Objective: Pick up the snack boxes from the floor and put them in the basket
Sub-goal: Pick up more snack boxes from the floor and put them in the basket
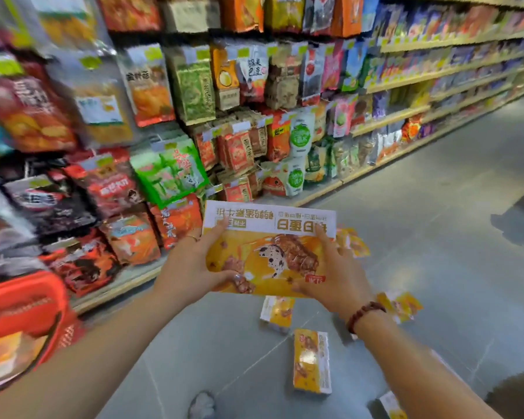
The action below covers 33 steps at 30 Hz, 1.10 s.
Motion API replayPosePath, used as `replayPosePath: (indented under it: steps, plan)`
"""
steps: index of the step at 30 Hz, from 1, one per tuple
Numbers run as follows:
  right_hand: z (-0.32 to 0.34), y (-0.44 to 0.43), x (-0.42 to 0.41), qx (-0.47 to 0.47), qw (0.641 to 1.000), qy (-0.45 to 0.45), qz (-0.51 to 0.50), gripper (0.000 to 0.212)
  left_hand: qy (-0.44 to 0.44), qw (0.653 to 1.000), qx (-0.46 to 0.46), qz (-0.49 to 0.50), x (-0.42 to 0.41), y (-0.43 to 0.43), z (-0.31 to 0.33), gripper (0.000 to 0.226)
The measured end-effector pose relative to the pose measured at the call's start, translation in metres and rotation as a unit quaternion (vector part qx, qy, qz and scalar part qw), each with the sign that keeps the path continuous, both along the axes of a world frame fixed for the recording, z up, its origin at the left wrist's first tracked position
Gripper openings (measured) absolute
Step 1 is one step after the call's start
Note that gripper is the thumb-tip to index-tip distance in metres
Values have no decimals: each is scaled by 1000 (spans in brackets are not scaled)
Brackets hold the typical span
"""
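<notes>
A yellow-and-white snack box (pixel 270 249) is held up in the air in front of me, its print upside down. My left hand (pixel 191 267) grips its left edge, thumb on the front. My right hand (pixel 333 276) grips its right edge; a bead bracelet is on that wrist. Several more yellow snack boxes lie on the grey floor below: one (pixel 277 313) under the held box, one (pixel 312 361) lying lengthwise, one (pixel 401 305) to the right, one (pixel 390 406) at the bottom edge. The red basket (pixel 28 303) stands at the lower left with a box inside.
Shelves of hanging snack bags (pixel 164 116) run along the left and into the distance on the right. The grey tiled aisle floor (pixel 436 207) stretches ahead. My shoe tip (pixel 201 405) shows at the bottom.
</notes>
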State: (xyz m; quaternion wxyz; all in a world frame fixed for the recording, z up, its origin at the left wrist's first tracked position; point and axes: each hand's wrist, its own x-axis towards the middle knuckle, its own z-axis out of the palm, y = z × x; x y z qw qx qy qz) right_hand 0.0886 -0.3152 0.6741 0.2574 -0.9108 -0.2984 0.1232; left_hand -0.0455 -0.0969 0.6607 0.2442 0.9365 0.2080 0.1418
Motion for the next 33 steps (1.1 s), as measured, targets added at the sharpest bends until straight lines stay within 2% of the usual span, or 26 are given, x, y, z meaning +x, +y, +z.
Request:
replayPosePath:
  steps: [6, 11, 17, 22, 27, 33]
  plan:
    - [-10, 78, -60, -10, 990, 37, 137, 115, 40, 991, -8, 126, -113, 42, -1, 98]
    - [-12, 150, -127, -48, 969, 24, 241, 115, 49, 974, -29, 221, -214, 76, -10, 98]
    - [-38, 252, -230, -57, 939, 74, 330, 118, 60, 943, -58, 322, -339, 123, -20, 100]
    - [-56, 324, -316, -56, 918, 91, 383, 115, 85, 925, -65, 365, -433, 172, -27, 101]
    - [-64, 371, -363, -71, 909, 92, 400, 115, 81, 916, -73, 386, -481, 207, -35, 95]
    - [-74, 431, -377, -97, 896, 80, 426, 116, 80, 905, -94, 406, -496, 254, -50, 94]
